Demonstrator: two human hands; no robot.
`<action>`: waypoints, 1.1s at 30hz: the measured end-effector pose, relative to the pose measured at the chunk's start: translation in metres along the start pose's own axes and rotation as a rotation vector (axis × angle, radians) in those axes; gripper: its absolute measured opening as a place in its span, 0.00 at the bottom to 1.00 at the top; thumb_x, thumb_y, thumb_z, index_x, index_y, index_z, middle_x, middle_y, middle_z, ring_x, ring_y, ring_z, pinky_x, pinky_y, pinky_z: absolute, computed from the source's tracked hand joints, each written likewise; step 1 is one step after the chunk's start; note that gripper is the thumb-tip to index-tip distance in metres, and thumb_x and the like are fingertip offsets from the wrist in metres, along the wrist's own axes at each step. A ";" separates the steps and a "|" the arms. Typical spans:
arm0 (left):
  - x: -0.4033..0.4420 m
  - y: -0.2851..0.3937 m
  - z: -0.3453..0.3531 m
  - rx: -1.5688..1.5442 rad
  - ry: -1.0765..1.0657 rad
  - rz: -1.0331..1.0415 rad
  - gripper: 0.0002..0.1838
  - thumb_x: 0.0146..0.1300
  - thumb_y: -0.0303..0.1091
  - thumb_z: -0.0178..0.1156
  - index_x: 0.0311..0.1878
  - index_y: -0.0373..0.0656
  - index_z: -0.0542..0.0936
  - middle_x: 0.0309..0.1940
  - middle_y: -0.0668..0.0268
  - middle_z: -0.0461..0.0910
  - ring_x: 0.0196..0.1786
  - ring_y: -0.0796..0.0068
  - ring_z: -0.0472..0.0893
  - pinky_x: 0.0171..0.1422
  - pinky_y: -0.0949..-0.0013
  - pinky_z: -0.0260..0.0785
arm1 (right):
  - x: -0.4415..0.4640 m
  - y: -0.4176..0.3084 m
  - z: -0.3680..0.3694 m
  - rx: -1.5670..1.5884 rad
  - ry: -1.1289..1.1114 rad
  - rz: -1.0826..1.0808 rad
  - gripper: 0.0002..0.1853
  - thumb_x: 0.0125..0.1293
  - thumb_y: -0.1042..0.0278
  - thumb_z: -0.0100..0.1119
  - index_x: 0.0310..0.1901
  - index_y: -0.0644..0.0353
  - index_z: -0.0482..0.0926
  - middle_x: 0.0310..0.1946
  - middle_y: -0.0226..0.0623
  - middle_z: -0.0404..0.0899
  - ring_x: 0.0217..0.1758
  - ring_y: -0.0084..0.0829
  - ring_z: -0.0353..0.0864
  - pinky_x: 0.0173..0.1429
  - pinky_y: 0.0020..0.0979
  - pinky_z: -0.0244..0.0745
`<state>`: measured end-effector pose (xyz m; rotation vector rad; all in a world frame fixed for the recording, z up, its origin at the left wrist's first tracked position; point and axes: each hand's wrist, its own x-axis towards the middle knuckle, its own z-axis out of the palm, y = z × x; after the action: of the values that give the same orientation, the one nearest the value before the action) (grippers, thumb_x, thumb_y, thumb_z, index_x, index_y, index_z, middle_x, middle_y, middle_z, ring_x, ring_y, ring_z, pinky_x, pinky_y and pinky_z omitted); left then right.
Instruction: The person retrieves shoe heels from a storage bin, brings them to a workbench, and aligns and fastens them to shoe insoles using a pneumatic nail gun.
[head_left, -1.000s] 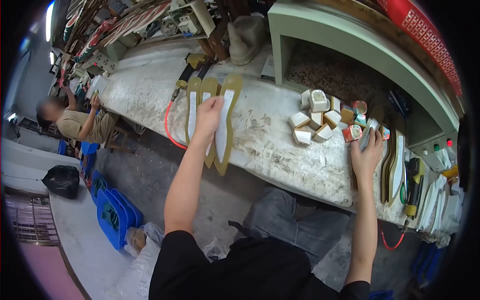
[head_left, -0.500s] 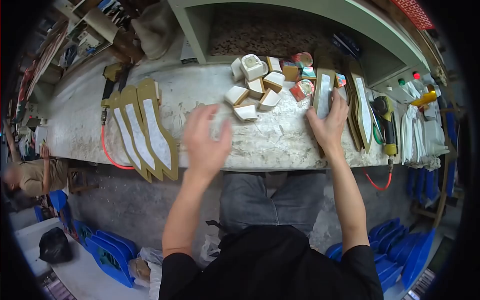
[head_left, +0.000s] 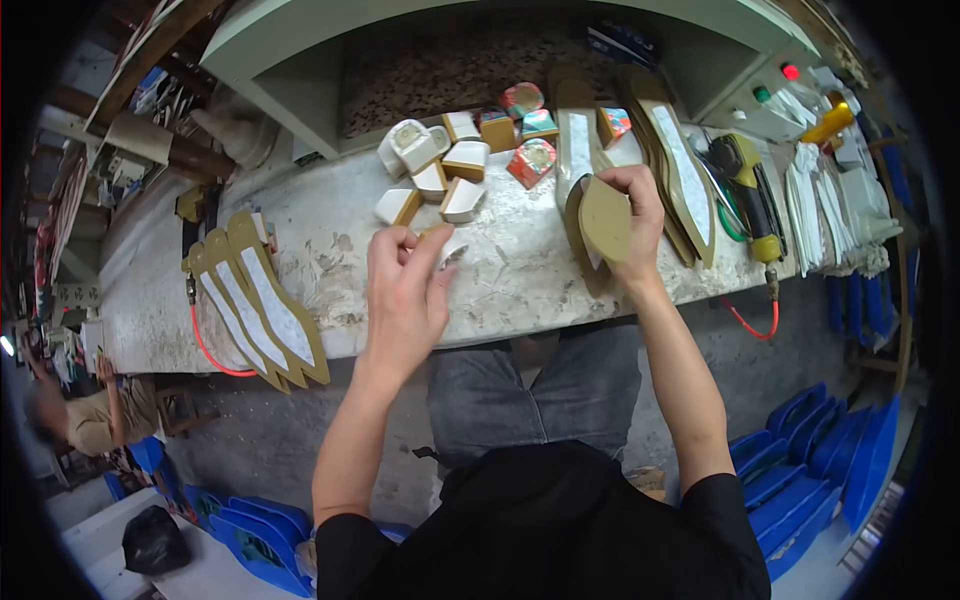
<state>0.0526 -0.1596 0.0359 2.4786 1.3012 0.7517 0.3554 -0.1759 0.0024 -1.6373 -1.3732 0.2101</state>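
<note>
My right hand (head_left: pixel 638 225) grips an insole-shaped olive piece (head_left: pixel 606 222), lifted and tilted above the right part of the worktable. My left hand (head_left: pixel 408 290) is pinched near the table's middle; a small pale thing shows at its fingertips, too small to name. Beyond it lies a group of white-topped heel blocks (head_left: pixel 465 160), with red patterned blocks (head_left: pixel 531 162) to their right. Several olive insoles with white strips (head_left: pixel 268 300) lie fanned at the left. More insoles (head_left: pixel 680 160) are stacked to the right of my right hand.
A pale shelf frame (head_left: pixel 300 100) stands along the back. Yellow-black air tools (head_left: pixel 745 185) with red hoses lie at both ends of the worktable (head_left: pixel 330 240). A co-worker (head_left: pixel 105 415) sits at far left. Blue trays (head_left: pixel 800 470) are stacked on the floor.
The view has turned right. My left hand has let go of the left insoles and moved to the middle, its fingers closing. My right hand has lifted an insole piece off the table.
</note>
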 end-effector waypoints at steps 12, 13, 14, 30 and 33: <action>-0.023 0.083 0.074 -0.451 0.033 -0.260 0.25 0.58 0.27 0.76 0.58 0.35 0.81 0.51 0.59 0.80 0.48 0.66 0.81 0.54 0.64 0.77 | -0.058 -0.057 -0.132 0.537 -0.510 0.444 0.14 0.85 0.61 0.53 0.41 0.60 0.80 0.33 0.28 0.80 0.28 0.17 0.70 0.34 0.23 0.67; -0.023 0.079 0.069 -0.431 0.003 -0.275 0.24 0.58 0.27 0.75 0.58 0.35 0.81 0.51 0.59 0.81 0.49 0.67 0.81 0.54 0.64 0.77 | -0.062 -0.062 -0.124 0.438 -0.656 0.418 0.16 0.85 0.60 0.52 0.38 0.59 0.80 0.31 0.27 0.78 0.27 0.17 0.67 0.33 0.24 0.65; -0.025 0.075 0.066 -0.428 0.001 -0.278 0.24 0.58 0.27 0.75 0.58 0.35 0.81 0.51 0.59 0.81 0.49 0.67 0.81 0.54 0.64 0.77 | -0.067 -0.064 -0.115 0.436 -0.736 0.432 0.16 0.85 0.61 0.52 0.38 0.59 0.80 0.29 0.26 0.76 0.27 0.16 0.67 0.33 0.23 0.65; -0.036 0.056 0.063 -1.154 0.001 -0.543 0.18 0.64 0.22 0.67 0.58 0.34 0.86 0.58 0.59 0.86 0.53 0.69 0.83 0.60 0.69 0.75 | -0.075 -0.062 -0.058 0.175 -0.876 0.473 0.19 0.85 0.61 0.52 0.34 0.65 0.78 0.23 0.33 0.77 0.24 0.23 0.68 0.32 0.33 0.70; -0.034 0.065 0.062 -0.878 0.055 -0.464 0.15 0.64 0.22 0.68 0.54 0.34 0.87 0.53 0.59 0.88 0.51 0.69 0.83 0.58 0.69 0.75 | -0.075 -0.064 -0.057 0.143 -0.884 0.494 0.20 0.84 0.61 0.52 0.33 0.65 0.77 0.23 0.35 0.78 0.24 0.24 0.68 0.32 0.33 0.70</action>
<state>0.1151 -0.2234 0.0005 1.4191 1.1446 0.9861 0.3230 -0.2753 0.0481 -1.8090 -1.4715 1.4218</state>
